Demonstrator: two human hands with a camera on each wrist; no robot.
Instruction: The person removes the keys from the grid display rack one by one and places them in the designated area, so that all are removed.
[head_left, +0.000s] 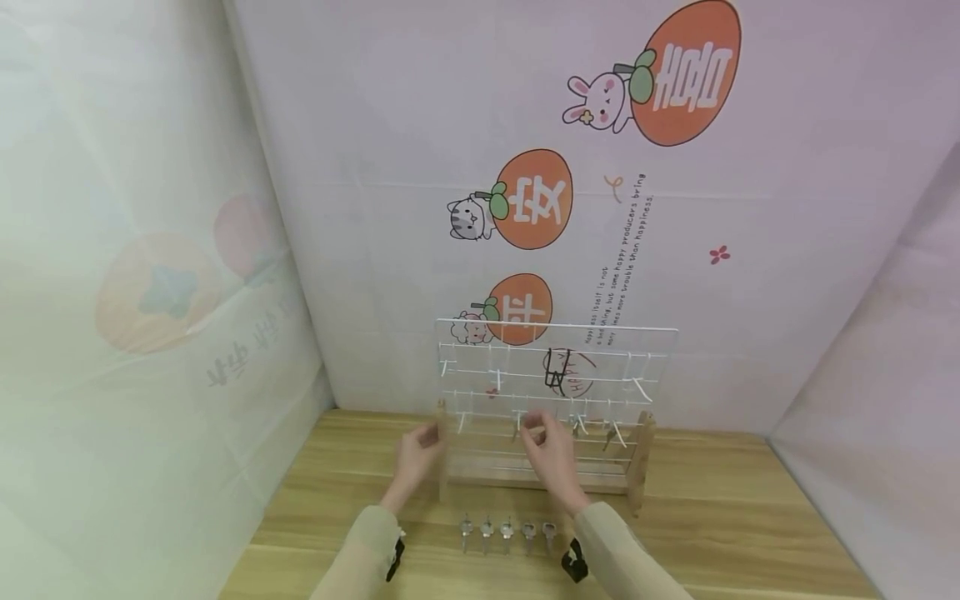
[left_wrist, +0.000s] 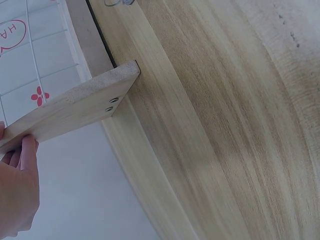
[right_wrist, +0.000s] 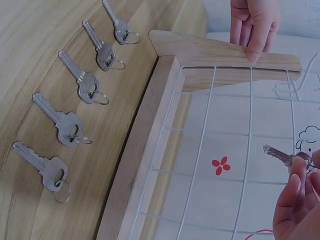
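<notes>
My left hand holds the wooden side post of a rack at its left end. Its fingers lie along one face of the post in the left wrist view. With the thumb and fingers of my right hand I pinch a silver key by its head. The key's toothed blade points outward, in front of the white wire grid. In the head view this hand is beside a white hook in the lower hook row. The fingers partly hide the key's head and ring.
Several silver keys with rings, one being this key, lie in a row on the wooden table before the rack. Keys hang on lower hooks at the right, including this hook. A black holder sits higher. Printed cloth surrounds the table.
</notes>
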